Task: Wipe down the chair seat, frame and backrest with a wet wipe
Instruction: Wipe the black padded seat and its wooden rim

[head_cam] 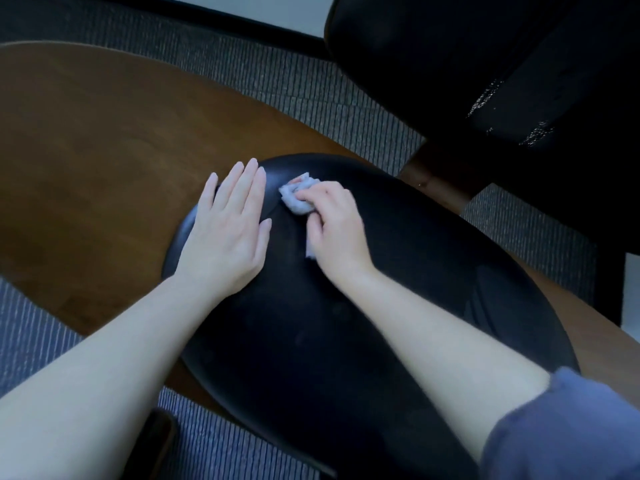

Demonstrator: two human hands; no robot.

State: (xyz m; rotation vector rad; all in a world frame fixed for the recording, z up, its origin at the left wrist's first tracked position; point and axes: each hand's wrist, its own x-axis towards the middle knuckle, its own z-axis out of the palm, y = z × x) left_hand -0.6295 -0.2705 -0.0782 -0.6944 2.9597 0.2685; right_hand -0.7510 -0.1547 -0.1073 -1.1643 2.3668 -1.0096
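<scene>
Dim, bluish light. Grey ribbed carpet covers the floor. A rounded brown wooden tabletop fills the left. A second black upholstered chair stands upper right, beside a pale strip along the top edge.

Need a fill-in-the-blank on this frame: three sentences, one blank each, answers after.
1. The right hand grips a crumpled pale ____.
2. The left hand rests flat on the seat and holds ____.
3. The seat's colour is ____.

Missing words: wipe; nothing; black.
</scene>
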